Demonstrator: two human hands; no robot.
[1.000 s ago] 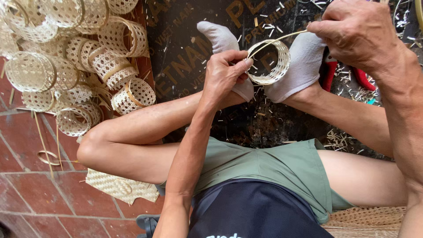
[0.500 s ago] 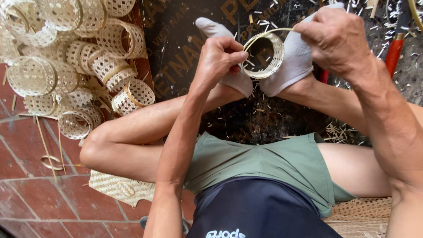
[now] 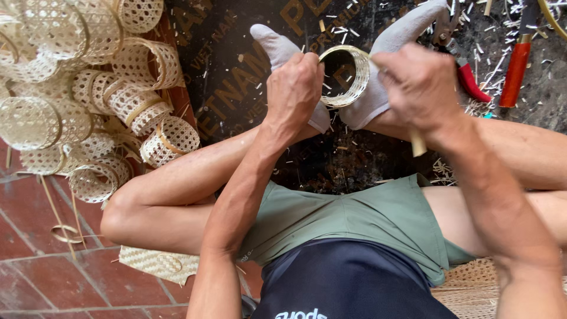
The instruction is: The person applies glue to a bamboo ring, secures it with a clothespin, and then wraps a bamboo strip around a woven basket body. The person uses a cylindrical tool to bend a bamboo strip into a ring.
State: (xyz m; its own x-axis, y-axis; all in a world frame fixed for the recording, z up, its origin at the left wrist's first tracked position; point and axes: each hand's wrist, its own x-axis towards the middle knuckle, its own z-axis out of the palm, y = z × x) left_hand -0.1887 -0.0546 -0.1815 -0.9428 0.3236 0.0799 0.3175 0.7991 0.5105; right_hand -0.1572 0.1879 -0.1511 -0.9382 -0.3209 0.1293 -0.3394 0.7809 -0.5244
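The woven bamboo ring (image 3: 345, 75) sits a little lower and nearer the person than a moment ago, and both hands have closed in tighter over it. The left hand (image 3: 293, 88) now has its grip shut on the ring's near edge, fingers curled down over the rim. The right hand (image 3: 420, 88) has come round to the ring's far side, its fist closed on a pale bamboo stick (image 3: 417, 143) whose end pokes out below the palm. I judge the rim is being worked, with the ring braced between the grey-socked feet (image 3: 378, 97).

Underneath lies a dark printed mat (image 3: 248, 88), littered with bamboo shavings. A red-handled tool (image 3: 515, 74) lies well to the right. To the left, on red floor tiles (image 3: 35, 277), a heap of finished woven baskets (image 3: 88, 100) is piled.
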